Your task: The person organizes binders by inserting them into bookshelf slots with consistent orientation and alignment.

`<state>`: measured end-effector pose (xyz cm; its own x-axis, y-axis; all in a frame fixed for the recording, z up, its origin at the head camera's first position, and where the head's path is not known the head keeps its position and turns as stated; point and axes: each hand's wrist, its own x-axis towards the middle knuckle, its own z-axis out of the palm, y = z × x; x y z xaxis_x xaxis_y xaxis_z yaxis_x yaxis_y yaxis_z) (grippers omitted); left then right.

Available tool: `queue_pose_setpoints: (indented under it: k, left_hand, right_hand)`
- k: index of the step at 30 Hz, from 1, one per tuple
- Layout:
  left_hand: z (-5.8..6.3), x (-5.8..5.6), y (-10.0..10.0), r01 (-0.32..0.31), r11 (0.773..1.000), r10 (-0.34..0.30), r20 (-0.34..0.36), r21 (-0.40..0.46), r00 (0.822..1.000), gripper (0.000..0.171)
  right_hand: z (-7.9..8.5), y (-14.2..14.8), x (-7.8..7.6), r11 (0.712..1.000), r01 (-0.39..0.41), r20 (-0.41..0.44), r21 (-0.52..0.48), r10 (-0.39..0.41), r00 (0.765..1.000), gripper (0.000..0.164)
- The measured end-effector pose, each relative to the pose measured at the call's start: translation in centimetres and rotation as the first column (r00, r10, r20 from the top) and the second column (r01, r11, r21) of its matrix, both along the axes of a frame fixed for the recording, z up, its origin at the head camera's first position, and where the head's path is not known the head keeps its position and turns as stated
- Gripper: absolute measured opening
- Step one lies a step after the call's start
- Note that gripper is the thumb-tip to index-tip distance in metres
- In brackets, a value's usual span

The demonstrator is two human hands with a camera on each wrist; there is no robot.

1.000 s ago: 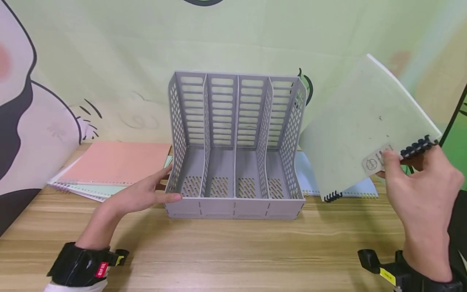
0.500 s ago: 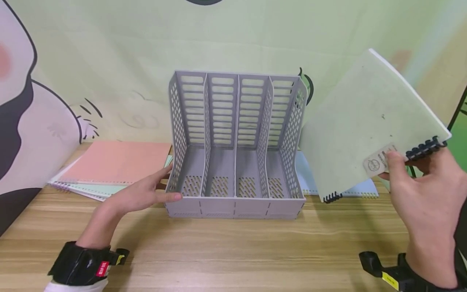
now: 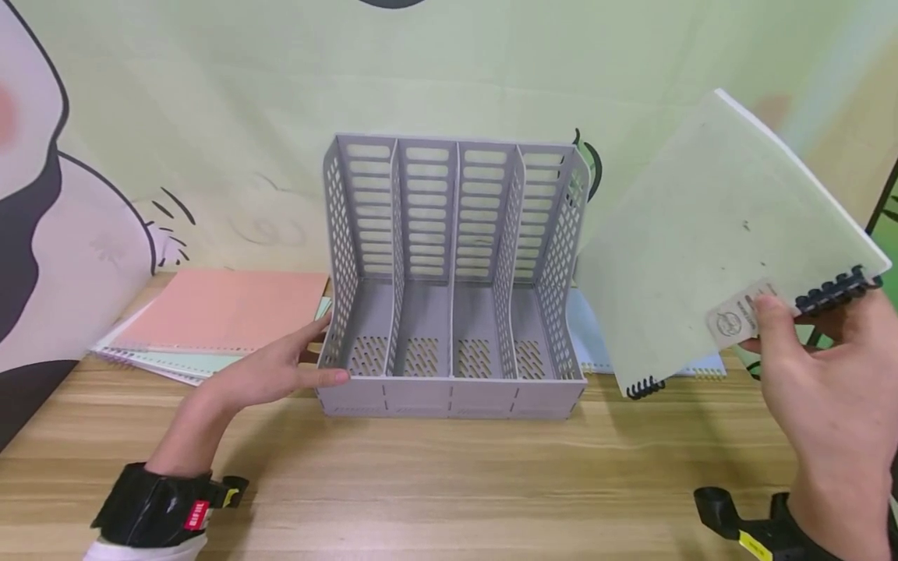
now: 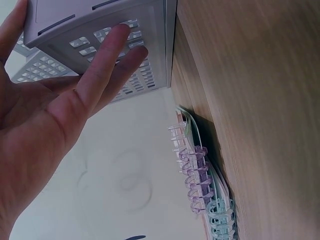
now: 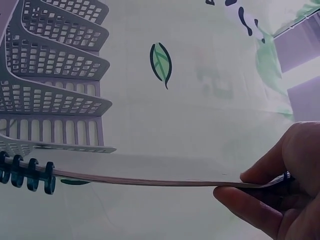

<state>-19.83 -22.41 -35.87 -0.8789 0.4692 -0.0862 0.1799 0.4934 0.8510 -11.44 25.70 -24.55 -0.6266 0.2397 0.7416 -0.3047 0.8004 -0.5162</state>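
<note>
A grey desktop file organizer with several upright compartments stands on the wooden table in the head view. My left hand touches its left side with outstretched fingers, and the thumb lies at the front edge. The left wrist view shows those fingers flat against the perforated side wall. At the right, my right hand pinches a spiral notebook by its corner, thumb on the near face. This notebook has a pale translucent cover, black binding rings and a small label; it is tilted and raised above the table.
Left of the organizer lies a stack of spiral notebooks, a salmon-pink one on top. A blue notebook lies at the right, partly hidden behind the held one. Behind the table hangs a printed cloth backdrop.
My right hand has shifted a little to the right and toward me with the notebook, whose top corner is slightly higher. The left hand and the organizer stay where they were.
</note>
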Motion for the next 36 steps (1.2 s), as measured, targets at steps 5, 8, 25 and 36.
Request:
queue_pose_setpoints:
  k: [5,8,25,36]
  left_hand:
    - [-0.05,0.07,-0.04,0.000,1.000,0.000,-0.003,-0.008,1.000,0.102]
    - [-0.14,0.05,-0.06,-0.006,1.000,0.006,-0.005,-0.019,1.000,0.102]
    - [-0.03,0.06,-0.09,-0.011,1.000,0.011,0.013,-0.003,1.000,0.101]
    - [0.11,0.07,-0.05,-0.008,1.000,0.008,0.010,-0.005,1.000,0.101]
  right_hand:
    - [0.04,0.21,0.17,0.999,0.034,-0.011,-0.016,-0.035,0.999,0.045]
    - [0.20,0.32,0.26,0.999,0.041,-0.029,-0.009,-0.041,0.999,0.044]
    - [0.31,0.97,0.68,0.998,-0.055,-0.143,0.010,0.056,0.988,0.044]
    - [0.55,0.64,1.01,0.996,-0.084,-0.165,0.018,0.085,0.983,0.045]
